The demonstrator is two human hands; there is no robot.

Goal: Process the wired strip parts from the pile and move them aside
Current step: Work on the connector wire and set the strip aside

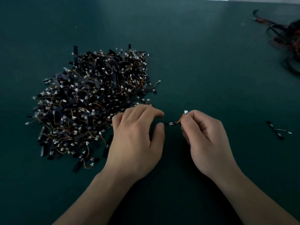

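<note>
One strip is pinched by the right hand, beside the relaxed, empty left hand at the pile; a second strip is laid near the worktop's right edge.

Green table, tangled dark cables far right

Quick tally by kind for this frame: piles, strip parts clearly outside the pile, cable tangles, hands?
Pile of strip parts: 1
Strip parts outside it: 2 (held strip part, set-aside strip part)
Cable tangle: 1
Hands: 2 (left hand, right hand)
Total: 6
</note>
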